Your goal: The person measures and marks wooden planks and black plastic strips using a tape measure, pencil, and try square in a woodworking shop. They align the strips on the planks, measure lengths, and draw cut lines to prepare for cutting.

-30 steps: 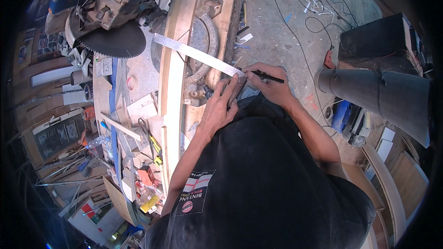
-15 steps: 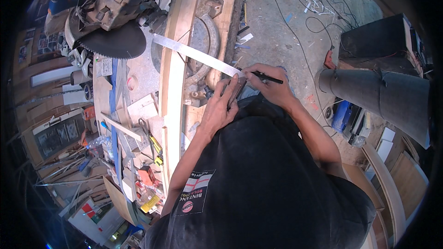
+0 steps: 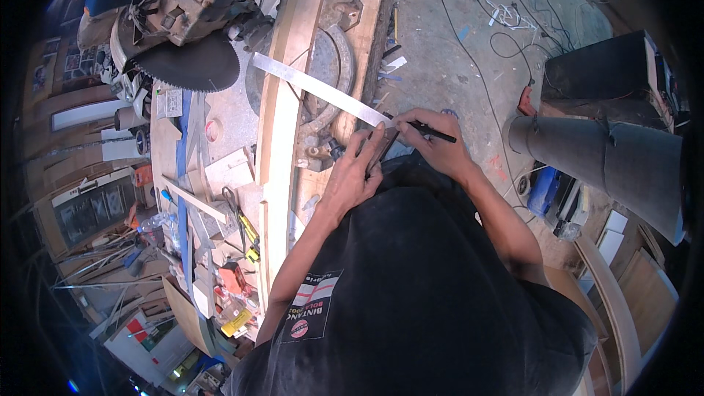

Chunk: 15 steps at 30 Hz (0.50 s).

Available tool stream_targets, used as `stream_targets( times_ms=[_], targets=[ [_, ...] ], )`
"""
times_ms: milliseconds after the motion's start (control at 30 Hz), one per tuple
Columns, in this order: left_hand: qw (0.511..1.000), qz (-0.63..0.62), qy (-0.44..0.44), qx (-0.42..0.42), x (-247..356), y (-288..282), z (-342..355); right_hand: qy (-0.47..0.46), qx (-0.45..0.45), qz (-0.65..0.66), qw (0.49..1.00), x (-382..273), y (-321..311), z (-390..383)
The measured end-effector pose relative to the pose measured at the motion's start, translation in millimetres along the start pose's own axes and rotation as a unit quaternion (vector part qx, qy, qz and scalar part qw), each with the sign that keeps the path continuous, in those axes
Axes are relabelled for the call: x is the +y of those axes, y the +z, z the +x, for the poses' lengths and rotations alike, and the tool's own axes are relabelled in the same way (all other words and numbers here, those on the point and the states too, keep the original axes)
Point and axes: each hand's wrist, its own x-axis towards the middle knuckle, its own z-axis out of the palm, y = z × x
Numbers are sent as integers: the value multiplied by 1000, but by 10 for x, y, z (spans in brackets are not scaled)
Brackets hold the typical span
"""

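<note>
And here are both hands, close together in front of the black shirt (image 3: pixel 440 271). The left hand (image 3: pixel 350 180) has its fingers curled around a dark handle-like piece (image 3: pixel 381 150), and one outstretched fingertip presses at the near end of a long silver metal blade (image 3: pixel 319 89). That blade runs away from the fingers, up and to the left, crossing above the pale wooden boards (image 3: pixel 281 121) and the saw's round base (image 3: pixel 345 73); whether it touches the wood, I can't tell.

Over to the right hand (image 3: pixel 438 145): thumb and fingers pinch a slim black pen (image 3: pixel 434 130), its back end poking out to the right, its front end beside the blade's near end, just right of the left fingertip. The exact contact is too small to make out. Beyond the blade's far end, there's the toothed saw disc (image 3: pixel 194 66), well apart from both hands.
</note>
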Motion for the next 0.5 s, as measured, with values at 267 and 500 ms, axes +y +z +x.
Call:
stream_targets(
  times_ms=[267,500],
  targets=[
    [1000,11,21,8,-39,1,1,7,8,6,1000,43,20,12],
    [999,-1,27,17,-41,4,6,-35,41,-13,998,-2,49,42]
  ],
)
